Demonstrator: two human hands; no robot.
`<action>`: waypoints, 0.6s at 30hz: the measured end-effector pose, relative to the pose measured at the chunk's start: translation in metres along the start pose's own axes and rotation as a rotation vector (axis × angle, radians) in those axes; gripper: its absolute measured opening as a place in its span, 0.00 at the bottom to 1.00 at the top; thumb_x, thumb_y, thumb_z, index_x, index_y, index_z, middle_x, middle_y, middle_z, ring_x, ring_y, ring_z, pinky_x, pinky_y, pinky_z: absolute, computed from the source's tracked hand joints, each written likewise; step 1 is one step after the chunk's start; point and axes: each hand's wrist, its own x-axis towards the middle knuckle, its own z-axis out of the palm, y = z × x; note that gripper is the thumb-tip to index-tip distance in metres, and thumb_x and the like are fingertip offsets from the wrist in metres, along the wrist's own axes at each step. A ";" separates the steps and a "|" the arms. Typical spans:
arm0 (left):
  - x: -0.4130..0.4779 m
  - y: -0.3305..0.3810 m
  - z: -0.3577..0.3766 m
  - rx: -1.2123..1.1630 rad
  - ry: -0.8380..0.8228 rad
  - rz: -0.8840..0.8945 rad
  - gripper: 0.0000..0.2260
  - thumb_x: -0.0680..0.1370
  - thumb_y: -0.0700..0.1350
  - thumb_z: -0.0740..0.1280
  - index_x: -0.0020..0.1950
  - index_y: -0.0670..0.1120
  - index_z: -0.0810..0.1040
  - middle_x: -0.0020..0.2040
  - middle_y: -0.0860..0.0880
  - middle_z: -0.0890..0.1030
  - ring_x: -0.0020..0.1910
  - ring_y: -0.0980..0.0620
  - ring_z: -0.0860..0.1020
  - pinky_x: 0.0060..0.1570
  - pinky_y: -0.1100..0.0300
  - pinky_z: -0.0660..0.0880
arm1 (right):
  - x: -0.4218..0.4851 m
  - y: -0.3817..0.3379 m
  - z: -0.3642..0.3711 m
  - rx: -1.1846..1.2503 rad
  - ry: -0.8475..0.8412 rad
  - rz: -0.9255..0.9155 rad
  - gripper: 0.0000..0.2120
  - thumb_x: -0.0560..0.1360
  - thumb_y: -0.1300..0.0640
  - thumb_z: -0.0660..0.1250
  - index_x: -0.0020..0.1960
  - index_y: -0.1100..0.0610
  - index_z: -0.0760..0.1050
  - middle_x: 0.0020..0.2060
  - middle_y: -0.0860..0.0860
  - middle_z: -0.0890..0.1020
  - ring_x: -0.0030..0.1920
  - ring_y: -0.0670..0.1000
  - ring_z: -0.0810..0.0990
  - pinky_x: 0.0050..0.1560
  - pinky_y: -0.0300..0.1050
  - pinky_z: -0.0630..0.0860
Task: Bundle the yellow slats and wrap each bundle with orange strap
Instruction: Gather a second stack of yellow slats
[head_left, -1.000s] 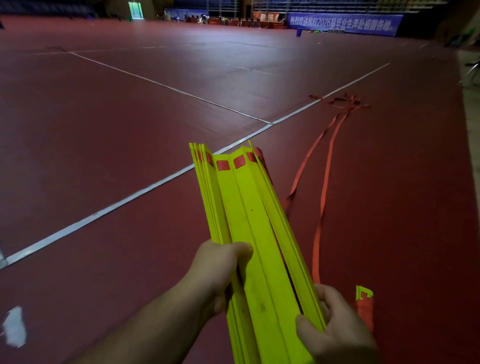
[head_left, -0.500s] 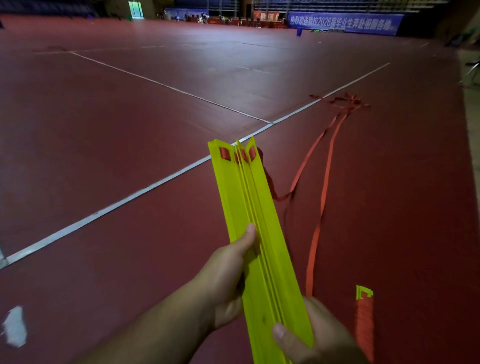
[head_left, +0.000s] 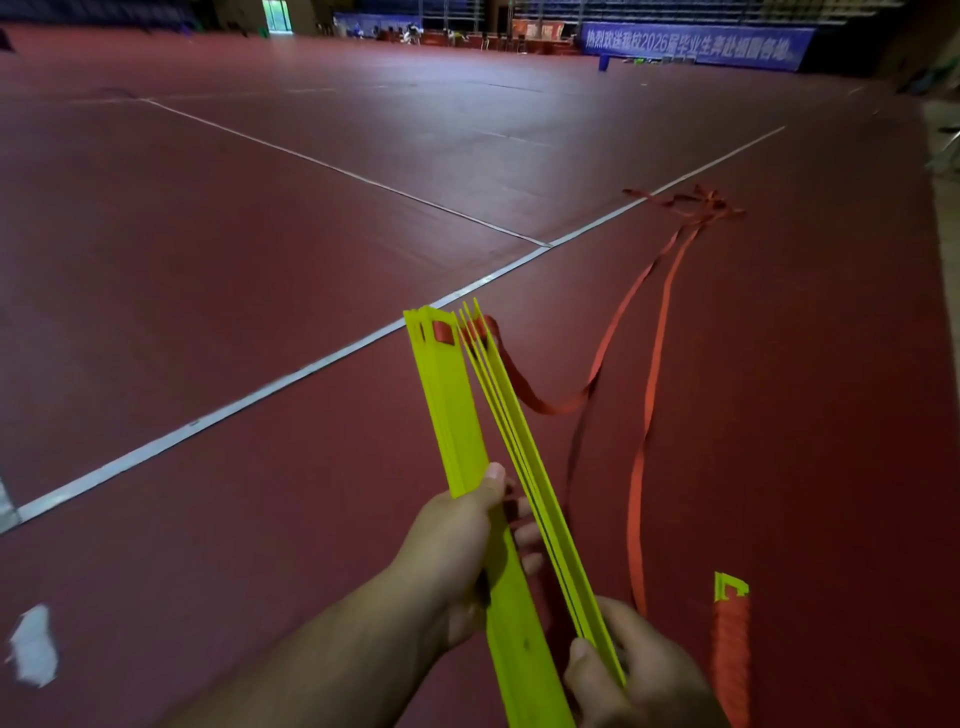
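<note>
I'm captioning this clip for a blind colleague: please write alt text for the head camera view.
Two hands hold long yellow slats fanned apart above a dark red floor: the left hand grips one stack, the right hand pinches the rest. An orange strap runs from their far ends across the floor.

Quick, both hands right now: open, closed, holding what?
Left hand: closed, grip round the thick stack of yellow slats.
Right hand: closed, pinching the fanned slats near their lower end.

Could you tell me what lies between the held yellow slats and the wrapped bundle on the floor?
In the head view, orange strap lies there, between the yellow slats and wrapped bundle.
</note>
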 end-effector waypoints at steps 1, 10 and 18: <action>0.001 0.001 -0.002 0.009 0.018 0.006 0.17 0.82 0.52 0.64 0.54 0.38 0.80 0.40 0.43 0.81 0.38 0.46 0.78 0.38 0.55 0.76 | 0.000 -0.002 -0.002 0.009 -0.008 -0.001 0.14 0.62 0.43 0.66 0.45 0.26 0.75 0.33 0.45 0.84 0.35 0.44 0.83 0.44 0.42 0.79; 0.002 0.006 -0.005 0.043 -0.007 -0.038 0.16 0.81 0.59 0.63 0.48 0.46 0.77 0.27 0.56 0.75 0.20 0.57 0.71 0.23 0.69 0.67 | 0.001 -0.008 -0.016 0.112 -0.166 0.013 0.10 0.66 0.46 0.71 0.45 0.34 0.80 0.30 0.47 0.84 0.33 0.44 0.83 0.40 0.39 0.78; -0.007 0.012 -0.002 0.056 0.011 -0.033 0.15 0.82 0.53 0.64 0.51 0.42 0.80 0.30 0.52 0.84 0.28 0.57 0.83 0.25 0.65 0.75 | 0.009 -0.001 -0.020 0.058 -0.133 0.051 0.16 0.67 0.58 0.76 0.47 0.41 0.76 0.33 0.38 0.85 0.35 0.35 0.82 0.42 0.32 0.76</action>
